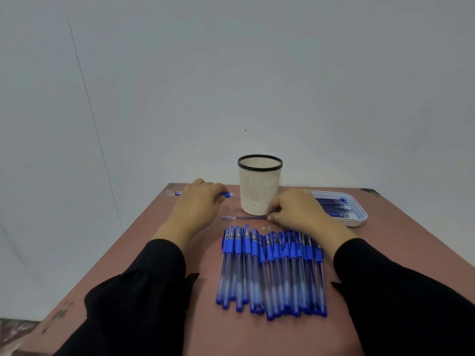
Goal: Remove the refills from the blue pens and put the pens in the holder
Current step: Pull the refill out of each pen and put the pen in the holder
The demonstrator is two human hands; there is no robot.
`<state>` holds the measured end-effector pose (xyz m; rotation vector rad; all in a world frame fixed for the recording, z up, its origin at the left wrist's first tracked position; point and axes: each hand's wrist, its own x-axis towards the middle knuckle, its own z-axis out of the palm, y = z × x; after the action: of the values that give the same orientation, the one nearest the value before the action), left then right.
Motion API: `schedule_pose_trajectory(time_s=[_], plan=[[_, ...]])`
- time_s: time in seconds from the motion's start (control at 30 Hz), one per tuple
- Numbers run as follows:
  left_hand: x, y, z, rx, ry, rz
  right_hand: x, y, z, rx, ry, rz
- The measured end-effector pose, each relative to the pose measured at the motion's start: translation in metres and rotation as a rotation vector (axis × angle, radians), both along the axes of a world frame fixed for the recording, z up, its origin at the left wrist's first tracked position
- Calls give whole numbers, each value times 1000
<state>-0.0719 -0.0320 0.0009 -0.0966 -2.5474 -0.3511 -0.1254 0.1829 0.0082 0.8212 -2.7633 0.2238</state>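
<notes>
On the brown tabletop [128, 265] the left hand [199, 201] grips an emptied pen [227, 194], right hand [295, 209] fingers pinch its refill [244, 217]; next probably refill to the tray [359, 222], pen into the holder [259, 186].

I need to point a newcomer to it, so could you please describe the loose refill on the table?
Find the cream holder at the table's far edge. Just in front of its base lies the refill, crosswise, its right end at the right hand. Unlike the capped pens nearer, it is one bare thin rod.

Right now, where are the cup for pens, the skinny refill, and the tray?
holder [259, 194], head view, front wall.
refill [244, 217], head view, mid-length of the thin tube.
tray [358, 223], head view, near white rim.
</notes>
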Motion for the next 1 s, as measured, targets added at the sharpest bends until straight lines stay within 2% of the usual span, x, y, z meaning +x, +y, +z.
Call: schedule_pose_trajectory(time_s=[0.2, 0.4, 0.5, 0.73, 1.0], plan=[[-2, 8, -2, -20, -2, -49, -3, 1, 0, -11, 2, 2], [1, 16, -2, -26, 9, -86, 0, 15, 8, -251, -73, -26], [3, 21, -3, -28, 49, -101, -4, 33, 12, -292, -65, -72], [5, 34, -3, -73, 84, -175, -13, 74, 17, -100, -117, -286], [4, 34, -4, -77, 59, -182, -18, 72, 12, 51, -94, -298]])
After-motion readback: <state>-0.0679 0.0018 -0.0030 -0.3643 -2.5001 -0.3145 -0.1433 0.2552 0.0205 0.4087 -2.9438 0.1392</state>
